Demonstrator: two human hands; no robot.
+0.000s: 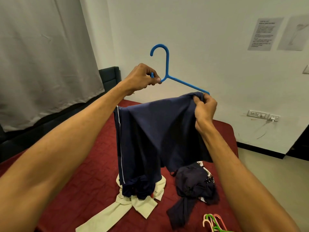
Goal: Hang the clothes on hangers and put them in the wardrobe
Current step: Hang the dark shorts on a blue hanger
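**Hanger held tilted above the bed, navy cloth at its low end**

Hanger (167, 64), blue plastic, is up in the air over the bed (80, 164), hook on top and curling open to the left. Its long axis runs left to right and slopes, the right end being the lower one. The left grip (143, 77) is clenched round the left shoulder of the hanger, next to the stem, and hides most of that side. The right grip (204, 109) pinches a bunched fold of the navy trousers (158, 131) right at the hanger's right tip.

The trousers hang with their long axis straight down, top edge slanting up to the right, a thin white stripe down the left edge. Their lower end rests on a cream garment (133, 203) lying crumpled on the red cover. Just to the right lies a dark heap of clothes (194, 185), and near the bed's front edge a bunch of pink and green hangers (212, 221).

A grey curtain (41, 56) closes the left side. Behind is bare wall with two sheets of paper (264, 34) and a socket strip (257, 113); open floor shows past the bed's right edge.
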